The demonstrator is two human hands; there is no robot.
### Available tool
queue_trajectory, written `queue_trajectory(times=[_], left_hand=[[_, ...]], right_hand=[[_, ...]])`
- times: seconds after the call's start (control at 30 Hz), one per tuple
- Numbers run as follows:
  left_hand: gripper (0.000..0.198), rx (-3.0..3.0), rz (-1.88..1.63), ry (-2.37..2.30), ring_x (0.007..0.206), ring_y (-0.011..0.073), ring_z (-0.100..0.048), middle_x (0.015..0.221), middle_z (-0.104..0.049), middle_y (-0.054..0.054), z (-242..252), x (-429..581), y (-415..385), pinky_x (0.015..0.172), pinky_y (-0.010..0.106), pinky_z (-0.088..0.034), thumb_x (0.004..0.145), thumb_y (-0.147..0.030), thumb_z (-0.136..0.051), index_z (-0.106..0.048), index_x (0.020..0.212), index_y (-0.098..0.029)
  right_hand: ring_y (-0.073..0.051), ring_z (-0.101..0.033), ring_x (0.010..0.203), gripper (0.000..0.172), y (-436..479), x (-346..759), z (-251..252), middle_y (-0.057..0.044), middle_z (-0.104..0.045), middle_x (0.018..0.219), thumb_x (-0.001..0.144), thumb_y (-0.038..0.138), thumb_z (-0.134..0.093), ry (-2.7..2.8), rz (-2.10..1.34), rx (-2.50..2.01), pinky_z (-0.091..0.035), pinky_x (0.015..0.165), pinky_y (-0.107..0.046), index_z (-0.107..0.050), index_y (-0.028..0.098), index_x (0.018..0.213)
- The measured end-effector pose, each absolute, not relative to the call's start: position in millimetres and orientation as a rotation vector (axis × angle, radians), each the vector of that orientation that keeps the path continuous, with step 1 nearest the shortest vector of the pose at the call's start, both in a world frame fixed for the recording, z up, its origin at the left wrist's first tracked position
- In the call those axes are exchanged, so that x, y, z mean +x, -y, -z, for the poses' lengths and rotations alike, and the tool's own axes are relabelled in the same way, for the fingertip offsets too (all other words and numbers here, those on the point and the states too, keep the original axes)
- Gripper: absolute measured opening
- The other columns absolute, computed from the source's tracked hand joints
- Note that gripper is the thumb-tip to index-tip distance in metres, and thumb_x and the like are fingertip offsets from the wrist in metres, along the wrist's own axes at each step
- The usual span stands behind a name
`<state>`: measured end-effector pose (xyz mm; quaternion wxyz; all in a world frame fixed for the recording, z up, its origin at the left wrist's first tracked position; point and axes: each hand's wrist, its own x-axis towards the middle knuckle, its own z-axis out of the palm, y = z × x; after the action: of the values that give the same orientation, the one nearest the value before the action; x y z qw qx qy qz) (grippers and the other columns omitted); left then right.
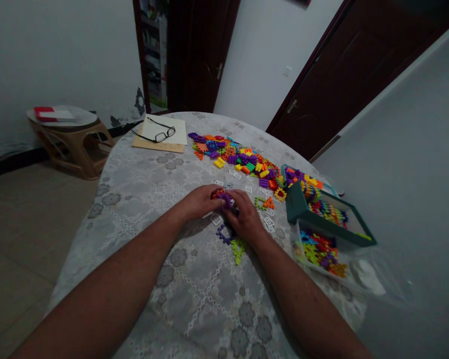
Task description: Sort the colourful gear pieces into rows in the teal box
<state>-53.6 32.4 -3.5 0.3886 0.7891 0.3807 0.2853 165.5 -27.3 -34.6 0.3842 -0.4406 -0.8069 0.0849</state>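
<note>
Both my hands meet over the middle of the table, closed around small plastic building pieces. My left hand (203,201) grips an orange-red building piece (218,193), partly hidden by the fingers. A purple building piece (226,200) sits between the fingertips of my right hand (244,214), touching the orange-red one; whether they are joined I cannot tell. Just below my right hand lie a dark purple square frame piece (223,234) and a lime-green triangular piece (238,251). Right of that hand are a green frame piece (260,203) and an orange triangular piece (269,203).
A long heap of colourful pieces (243,158) stretches across the table's far side. At right stand a green box (297,204) and a clear plastic tub (318,271), both holding pieces. Eyeglasses (160,136) rest on paper (177,128) at far left. A stool (78,144) stands beyond.
</note>
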Motion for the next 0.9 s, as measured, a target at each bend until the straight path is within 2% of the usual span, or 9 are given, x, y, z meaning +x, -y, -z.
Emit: queue_trajectory(times=[0.13, 0.23, 0.3, 0.4, 0.47, 0.57, 0.73, 0.83, 0.9], left_hand=[[0.043, 2.066, -0.687, -0.972, 0.113, 0.0278, -0.073, 0.125, -0.082, 0.009, 6, -53, -31, 0.104, 0.040, -0.053, 0.087, -0.014, -0.063, -0.078, 0.127, -0.024], [0.047, 2.073, -0.714, -1.045, 0.120, 0.0286, -0.073, 0.133, -0.081, 0.010, 6, -54, -31, 0.110, 0.041, -0.052, 0.090, -0.014, -0.059, -0.077, 0.132, -0.025], [0.049, 2.065, -0.718, -1.116, 0.123, 0.0295, -0.072, 0.138, -0.079, 0.012, 6, -54, -31, 0.112, 0.042, -0.051, 0.091, -0.014, -0.059, -0.075, 0.135, -0.025], [0.049, 2.073, -0.684, -1.168, 0.124, 0.0307, -0.071, 0.138, -0.079, 0.012, 6, -54, -31, 0.113, 0.043, -0.051, 0.092, -0.014, -0.058, -0.074, 0.136, -0.025], [0.046, 2.088, -0.660, -1.169, 0.124, 0.0314, -0.071, 0.137, -0.079, 0.011, 6, -54, -31, 0.112, 0.043, -0.051, 0.092, -0.014, -0.059, -0.074, 0.135, -0.026], [0.046, 2.092, -0.641, -1.180, 0.125, 0.0324, -0.071, 0.137, -0.079, 0.011, 6, -54, -30, 0.111, 0.044, -0.051, 0.092, -0.015, -0.060, -0.073, 0.135, -0.027], [0.046, 2.116, -0.590, -1.216, 0.122, 0.0346, -0.071, 0.136, -0.079, 0.014, 6, -56, -30, 0.109, 0.046, -0.051, 0.093, -0.017, -0.063, -0.072, 0.137, -0.026], [0.046, 2.142, -0.572, -1.206, 0.123, 0.0347, -0.071, 0.136, -0.079, 0.015, 7, -57, -29, 0.110, 0.046, -0.050, 0.094, -0.018, -0.062, -0.070, 0.139, -0.026], [0.046, 2.146, -0.573, -1.179, 0.125, 0.0332, -0.070, 0.138, -0.078, 0.013, 6, -57, -29, 0.111, 0.045, -0.050, 0.095, -0.018, -0.061, -0.069, 0.140, -0.027]], right_hand=[[-0.028, -0.063, 0.138, 0.061, 24, 163, 31, -0.012, -0.063, 0.152, 0.102, 0.020, -0.069, 2.096, -0.241, -1.096, -0.058, 0.116, -0.048, -0.056, 0.032, 0.161], [-0.027, -0.069, 0.125, 0.045, 26, 181, 20, -0.014, -0.065, 0.150, 0.103, 0.023, -0.067, 2.045, -0.195, -1.262, -0.059, 0.108, -0.045, -0.066, 0.027, 0.149], [-0.026, -0.072, 0.109, 0.029, 29, 200, 11, -0.014, -0.072, 0.135, 0.101, 0.022, -0.066, 1.980, -0.166, -1.481, -0.060, 0.102, -0.043, -0.075, 0.023, 0.129], [-0.024, -0.073, 0.095, 0.015, 35, 225, 2, -0.009, -0.078, 0.108, 0.096, 0.019, -0.070, 1.992, -0.268, -1.770, -0.058, 0.091, -0.037, -0.077, 0.022, 0.109], [-0.024, -0.073, 0.094, 0.014, 40, 233, 0, -0.007, -0.080, 0.103, 0.093, 0.020, -0.076, 2.058, -0.349, -1.851, -0.056, 0.087, -0.036, -0.078, 0.023, 0.106], [-0.027, -0.074, 0.099, 0.019, 46, 230, 1, -0.010, -0.081, 0.108, 0.091, 0.026, -0.084, 2.142, -0.350, -1.861, -0.056, 0.088, -0.037, -0.079, 0.023, 0.109], [-0.028, -0.075, 0.103, 0.031, 48, 220, 2, -0.012, -0.080, 0.114, 0.091, 0.031, -0.085, 2.155, -0.376, -1.853, -0.056, 0.090, -0.038, -0.077, 0.022, 0.120], [-0.025, -0.074, 0.093, 0.034, 45, 221, 5, -0.009, -0.079, 0.108, 0.089, 0.027, -0.084, 2.038, -0.488, -1.889, -0.055, 0.079, -0.033, -0.074, 0.022, 0.121], [-0.022, -0.071, 0.084, 0.027, 43, 224, 9, -0.004, -0.078, 0.098, 0.088, 0.022, -0.079, 1.940, -0.562, -1.903, -0.050, 0.069, -0.029, -0.072, 0.023, 0.114]])
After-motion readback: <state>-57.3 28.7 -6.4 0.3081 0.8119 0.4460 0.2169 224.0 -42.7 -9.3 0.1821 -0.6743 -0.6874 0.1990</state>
